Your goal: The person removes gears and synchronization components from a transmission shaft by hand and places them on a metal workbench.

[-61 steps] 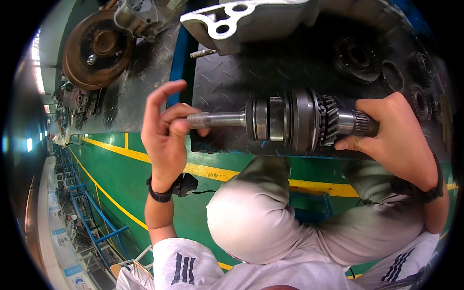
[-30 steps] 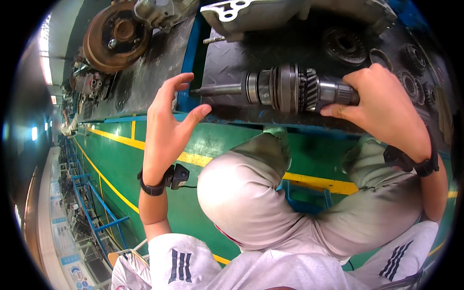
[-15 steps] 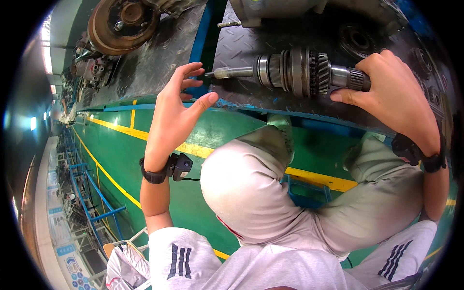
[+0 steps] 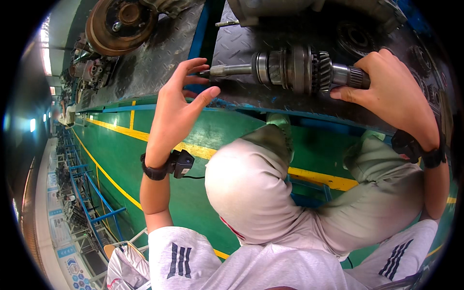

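Note:
A steel gearbox shaft [image 4: 302,70] with gears and a synchronizer ring stack lies level above the near edge of the dark tread-plate bench [image 4: 237,46]. My right hand [image 4: 394,89] is wrapped round its splined right end, thumb below and fingers over the far side. Close to the thin left tip of the shaft is my left hand [image 4: 181,99], its fingers and thumb spread apart. Whether those fingertips touch the tip I cannot tell. A black wrist camera [image 4: 181,164] is strapped on my left wrist, and another [image 4: 408,147] on my right.
Behind the shaft stands a grey metal housing [image 4: 270,12]. A ring gear [image 4: 357,38] lies at the back right, with more gears beyond my right hand. A rusty brake disc [image 4: 121,24] sits on the left bench. A blue-framed gap [image 4: 205,36] separates the two benches.
My left hand has moved slightly right and up, closer to the shaft's left tip. The shaft's left end has shifted a little; my right hand keeps its grip.

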Motion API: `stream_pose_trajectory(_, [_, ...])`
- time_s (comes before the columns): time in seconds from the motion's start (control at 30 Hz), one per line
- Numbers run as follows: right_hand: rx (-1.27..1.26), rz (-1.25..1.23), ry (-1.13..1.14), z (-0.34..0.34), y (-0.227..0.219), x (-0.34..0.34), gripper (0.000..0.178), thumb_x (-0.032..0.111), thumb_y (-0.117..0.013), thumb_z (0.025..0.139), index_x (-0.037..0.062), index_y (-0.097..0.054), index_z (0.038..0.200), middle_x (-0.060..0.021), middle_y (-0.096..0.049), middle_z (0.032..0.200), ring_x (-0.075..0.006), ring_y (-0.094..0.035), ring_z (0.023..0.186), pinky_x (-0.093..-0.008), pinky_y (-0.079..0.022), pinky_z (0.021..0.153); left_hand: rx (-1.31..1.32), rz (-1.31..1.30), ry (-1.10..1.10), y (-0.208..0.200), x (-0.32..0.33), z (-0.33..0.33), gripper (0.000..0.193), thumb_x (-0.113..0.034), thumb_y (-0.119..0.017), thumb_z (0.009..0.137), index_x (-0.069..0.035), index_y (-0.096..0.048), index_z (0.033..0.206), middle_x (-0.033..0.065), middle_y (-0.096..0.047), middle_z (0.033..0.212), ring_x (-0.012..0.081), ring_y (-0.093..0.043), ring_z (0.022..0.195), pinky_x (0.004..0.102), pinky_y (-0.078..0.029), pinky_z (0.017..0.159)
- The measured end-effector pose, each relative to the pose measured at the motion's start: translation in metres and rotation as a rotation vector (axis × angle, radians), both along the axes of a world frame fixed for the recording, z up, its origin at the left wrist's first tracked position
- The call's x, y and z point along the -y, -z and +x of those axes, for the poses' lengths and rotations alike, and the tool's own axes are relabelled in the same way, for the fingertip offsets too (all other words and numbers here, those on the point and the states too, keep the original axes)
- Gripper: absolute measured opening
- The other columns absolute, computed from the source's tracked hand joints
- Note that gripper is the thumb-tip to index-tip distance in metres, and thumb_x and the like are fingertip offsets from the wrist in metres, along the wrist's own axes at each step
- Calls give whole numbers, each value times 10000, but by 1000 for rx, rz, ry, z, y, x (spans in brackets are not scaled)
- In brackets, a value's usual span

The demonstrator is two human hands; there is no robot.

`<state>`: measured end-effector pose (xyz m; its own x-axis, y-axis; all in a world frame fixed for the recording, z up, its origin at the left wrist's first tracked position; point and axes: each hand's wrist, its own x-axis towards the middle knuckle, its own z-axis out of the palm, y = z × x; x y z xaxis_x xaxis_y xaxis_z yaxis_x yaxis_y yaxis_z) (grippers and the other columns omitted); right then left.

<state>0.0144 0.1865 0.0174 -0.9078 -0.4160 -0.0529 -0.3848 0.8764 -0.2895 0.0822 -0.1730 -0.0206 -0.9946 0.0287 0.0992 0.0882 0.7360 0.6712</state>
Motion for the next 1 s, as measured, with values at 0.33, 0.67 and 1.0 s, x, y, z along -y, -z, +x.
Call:
stream_pose_trajectory(0.33, [113,-8,-61,-6,4,-3,491,363,-903,837,-105,-756,840,-290,-638,693,-439,-655,620,-442,-534,620,-101,83,35,5,2,-13,331,-42,-806,932,-48,-763,1260,33,-714,1195,106,-684,946,251,-503,741])
stream_pose_trajectory(0.67, [137,-61,-96,-7,11,-4,415,360,-881,869,-41,-789,921,-263,-667,737,-459,-635,683,-456,-518,642,-446,98,290,18,10,-29,362,107,-815,847,-5,-759,1187,67,-712,1231,154,-681,1054,266,-536,859])
stream_pose_trajectory(1.0, [101,-49,-125,-6,23,-6,407,321,-891,868,-59,-769,944,-258,-672,723,-444,-652,666,-427,-534,635,-784,86,406,42,13,-44,382,169,-843,750,17,-721,1078,125,-720,1096,225,-705,988,318,-574,883])
